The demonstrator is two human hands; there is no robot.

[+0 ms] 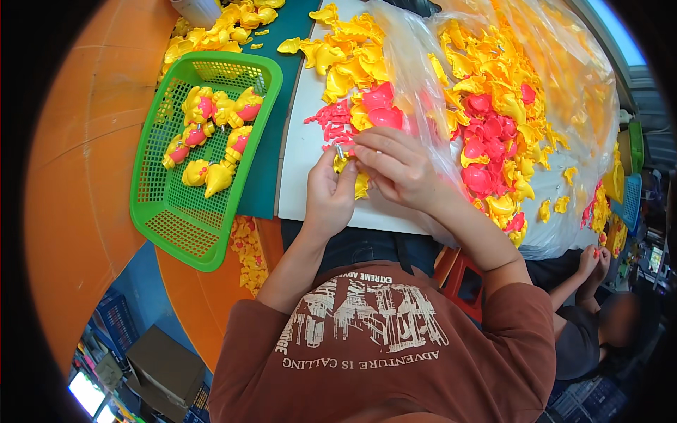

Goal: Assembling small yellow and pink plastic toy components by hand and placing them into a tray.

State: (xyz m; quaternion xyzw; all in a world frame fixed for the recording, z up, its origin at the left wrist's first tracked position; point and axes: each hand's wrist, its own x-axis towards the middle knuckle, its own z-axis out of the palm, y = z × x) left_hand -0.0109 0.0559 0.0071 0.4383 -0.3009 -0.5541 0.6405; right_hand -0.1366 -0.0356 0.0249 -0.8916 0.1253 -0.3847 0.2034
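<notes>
In front of my body, my left hand is closed, pinching a small yellow plastic piece with a silver metal bit sticking up from it. Close against it, my right hand has its fingers bent into a pinch; whatever they hold is hidden behind them. Just beyond the hands lie small pink plastic parts and larger pink shells. Yellow plastic shells are heaped farther back on the white tabletop.
A green basket at the left holds several yellow-and-pink figures. Clear plastic bags spread with yellow and pink shells cover the right side. Another person's hands work at the far right. A cardboard box stands lower left.
</notes>
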